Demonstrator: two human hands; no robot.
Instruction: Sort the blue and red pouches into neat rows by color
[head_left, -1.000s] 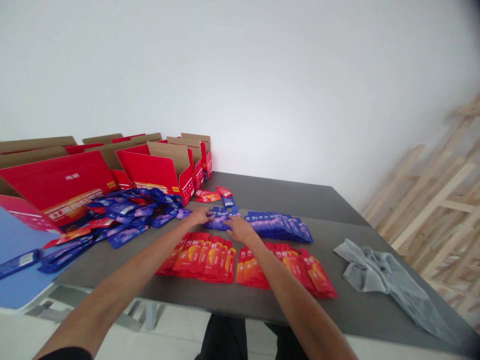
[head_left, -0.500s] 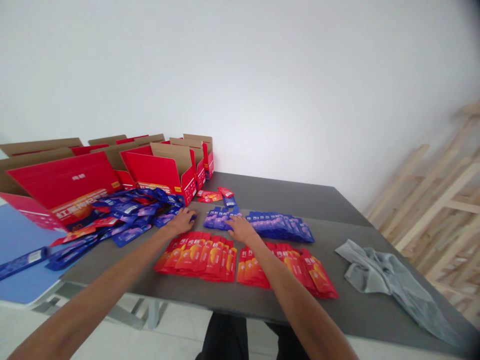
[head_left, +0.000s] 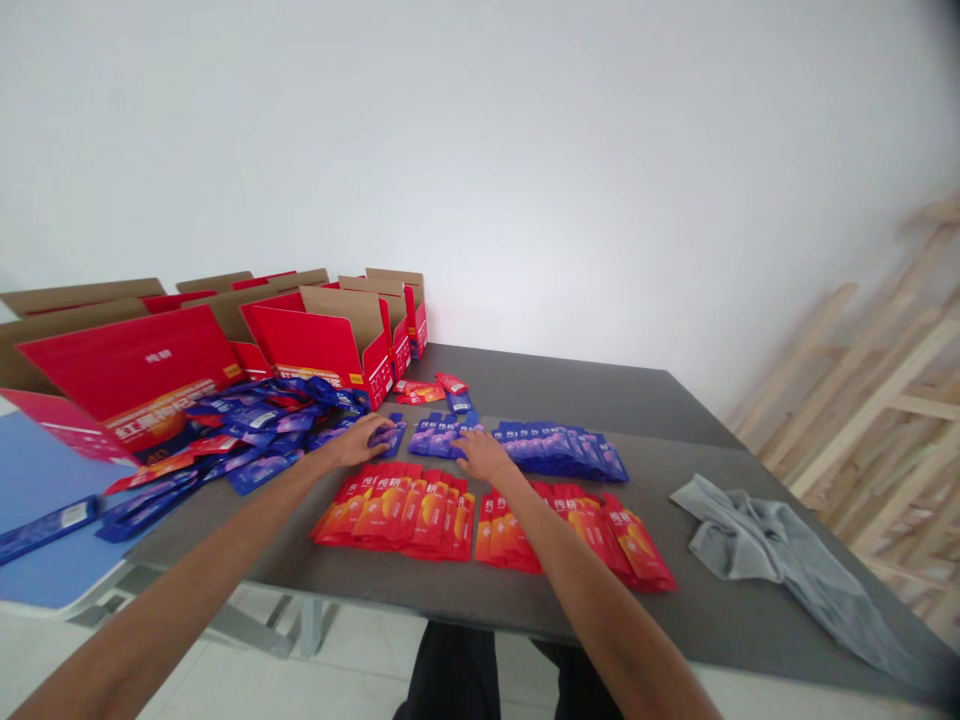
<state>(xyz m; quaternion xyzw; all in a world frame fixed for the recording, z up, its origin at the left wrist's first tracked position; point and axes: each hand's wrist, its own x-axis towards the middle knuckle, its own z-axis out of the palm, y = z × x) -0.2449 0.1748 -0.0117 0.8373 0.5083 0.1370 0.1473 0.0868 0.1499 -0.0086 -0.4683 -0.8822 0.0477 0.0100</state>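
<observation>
My left hand [head_left: 360, 441] is closed around the left side of a blue sachet [head_left: 394, 432], which lies just left of a short row of overlapping blue sachets [head_left: 431, 437]. At the right end of that row rests my right hand [head_left: 480, 455], fingers apart and touching the last sachet. To its right runs a longer row of blue sachets [head_left: 559, 448]. Nearer me lie two rows of overlapping red sachets, a left row [head_left: 397, 510] and a right row [head_left: 585, 530] partly covered by my right forearm.
Open red cartons [head_left: 315, 335] stand at the back left. Before them spreads a loose heap of blue and red sachets [head_left: 259, 425], partly over a blue surface [head_left: 45, 560]. A few sachets [head_left: 420, 392] lie behind the rows. Right are a grey cloth [head_left: 750, 535] and wooden frames [head_left: 885, 400].
My left hand has shifted slightly left and nearer, and more of the blue sachet at its fingers now shows. My right hand has stayed almost in place.
</observation>
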